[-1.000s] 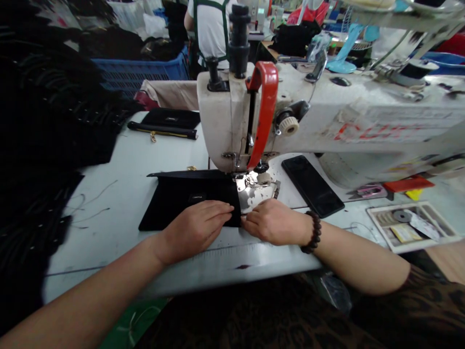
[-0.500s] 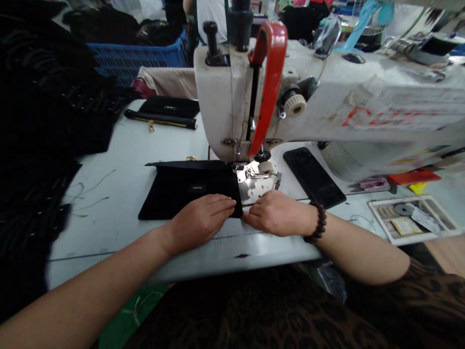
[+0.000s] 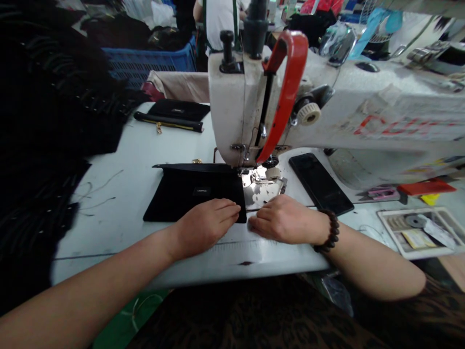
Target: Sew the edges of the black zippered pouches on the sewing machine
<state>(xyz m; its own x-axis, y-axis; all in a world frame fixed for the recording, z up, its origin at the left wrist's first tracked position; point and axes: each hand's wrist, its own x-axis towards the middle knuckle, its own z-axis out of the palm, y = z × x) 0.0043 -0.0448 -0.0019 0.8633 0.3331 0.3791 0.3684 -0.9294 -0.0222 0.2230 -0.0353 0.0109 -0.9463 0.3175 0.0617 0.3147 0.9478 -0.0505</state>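
A flat black fabric pouch [image 3: 178,201] with a small dark label [image 3: 202,191] lies under the needle area of a white sewing machine [image 3: 227,111]. Its top right edge meets the presser foot [image 3: 247,178]. My left hand [image 3: 209,223] rests flat on the pouch's lower right part, fingers stretched out side by side. Just right of the pouch's lower corner is my right hand [image 3: 279,220], its fingers curled together over the table by the metal plate [image 3: 259,196]. Whatever its fingertips may hold is hidden. A small gold zip pull [image 3: 196,161] shows behind the pouch.
Another black piece with a zip [image 3: 174,121] lies farther back. Dark goods [image 3: 47,121] are heaped at left. A phone [image 3: 321,184], thread snips [image 3: 381,194] and a parts tray [image 3: 421,232] sit at right. The red lever [image 3: 285,92] hangs at the machine head. A person [image 3: 220,24] is beyond.
The whole view has shifted, so everything appears farther right and lower. My right hand has come slightly away from the pouch's corner. My left hand stays on the pouch.
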